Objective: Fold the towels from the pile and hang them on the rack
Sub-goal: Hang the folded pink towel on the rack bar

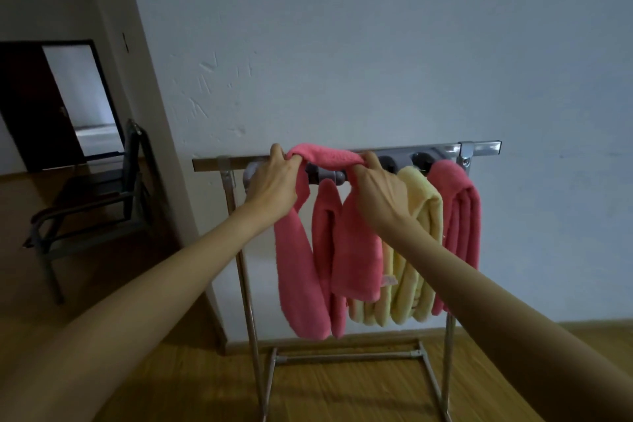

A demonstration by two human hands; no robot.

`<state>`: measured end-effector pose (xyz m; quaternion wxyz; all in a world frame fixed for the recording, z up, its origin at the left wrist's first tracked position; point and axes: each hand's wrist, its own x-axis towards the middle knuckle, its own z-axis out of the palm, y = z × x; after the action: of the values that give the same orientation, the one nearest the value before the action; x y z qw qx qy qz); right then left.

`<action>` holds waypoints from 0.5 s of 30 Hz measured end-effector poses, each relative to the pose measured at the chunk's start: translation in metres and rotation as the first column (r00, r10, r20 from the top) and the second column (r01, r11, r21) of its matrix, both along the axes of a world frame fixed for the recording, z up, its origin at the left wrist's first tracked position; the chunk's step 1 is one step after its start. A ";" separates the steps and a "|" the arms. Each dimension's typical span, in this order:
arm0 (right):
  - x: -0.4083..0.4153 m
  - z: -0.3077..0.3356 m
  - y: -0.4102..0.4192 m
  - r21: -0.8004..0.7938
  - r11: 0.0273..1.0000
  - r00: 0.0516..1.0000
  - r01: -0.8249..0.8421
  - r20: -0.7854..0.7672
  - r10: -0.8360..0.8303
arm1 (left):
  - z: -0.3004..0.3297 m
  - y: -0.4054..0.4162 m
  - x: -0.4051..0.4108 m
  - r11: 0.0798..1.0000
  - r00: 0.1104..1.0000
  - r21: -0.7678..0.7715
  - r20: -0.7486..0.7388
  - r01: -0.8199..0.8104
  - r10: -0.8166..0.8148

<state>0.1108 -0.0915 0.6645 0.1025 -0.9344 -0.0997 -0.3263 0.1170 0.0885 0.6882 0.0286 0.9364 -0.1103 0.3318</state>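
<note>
Both grips pinch the fluffy pink towel point(325, 158) draped over the chrome rack point(479, 149) bar: my left hand point(274, 187) at its left fold, my right hand point(376, 188) at its right. Beside it hang a yellow towel point(419, 216) and another pink towel point(459, 209).

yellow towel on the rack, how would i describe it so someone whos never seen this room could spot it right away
Find the metal rack standing against the pale wall, with folded towels draped over its top bar. The yellow towel hangs toward the bar's right end, just right of the right hand. It is the only pale yellow one; its neighbours, the far-right pink towel and the held pink towel, are pink.
</note>
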 end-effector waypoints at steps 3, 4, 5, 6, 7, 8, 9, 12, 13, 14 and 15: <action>0.000 -0.009 0.003 -0.004 1.000 1.000 -0.016 -0.002 0.016 | -0.007 -0.004 0.008 1.000 1.000 0.006 -0.016 -0.005 0.005; -0.001 -0.011 0.004 -0.004 1.000 1.000 -0.017 0.000 0.017 | -0.010 -0.005 0.011 1.000 1.000 0.007 -0.015 0.005 -0.004; -0.002 -0.013 0.005 -0.008 1.000 1.000 -0.022 0.003 0.022 | -0.013 -0.005 0.014 1.000 1.000 0.007 -0.017 0.016 -0.016; -0.002 -0.016 0.006 -0.012 0.999 0.999 -0.039 0.000 0.039 | -0.016 -0.005 0.018 1.000 1.000 0.005 -0.020 0.024 -0.024; -0.001 -0.019 0.007 -0.013 0.998 0.998 -0.066 -0.008 0.065 | -0.019 -0.004 0.020 1.000 0.999 0.000 -0.025 0.026 -0.026; 0.001 -0.022 0.008 -0.011 0.995 0.995 -0.096 -0.019 0.096 | -0.022 -0.003 0.022 1.000 0.999 -0.008 -0.033 0.023 -0.023; 0.004 -0.026 0.009 -0.013 0.992 0.992 -0.122 -0.031 0.121 | -0.024 -0.002 0.023 1.000 0.999 -0.015 -0.041 0.018 -0.018; 0.012 -0.039 0.011 -0.077 0.989 0.992 -0.125 -0.031 0.123 | -0.030 0.002 0.025 1.000 0.998 -0.008 -0.055 0.005 -0.005; 0.013 -0.042 0.011 -0.088 0.991 0.995 -0.104 -0.023 0.102 | -0.032 0.002 0.025 1.000 0.998 -0.003 -0.059 0.003 -0.003; 0.015 -0.045 0.011 -0.086 0.993 0.997 -0.081 -0.013 0.080 | -0.034 0.002 0.025 1.000 0.998 0.003 -0.062 0.005 -0.005; 0.016 -0.048 0.011 -0.079 0.995 0.998 -0.058 0.002 0.058 | -0.034 0.001 0.023 1.000 0.998 0.011 -0.063 0.010 -0.010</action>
<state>0.1271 -0.0802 0.6169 0.0746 -0.9337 -0.1398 -0.3209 0.1402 0.0893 0.6539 0.0286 0.9460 -0.1158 0.3015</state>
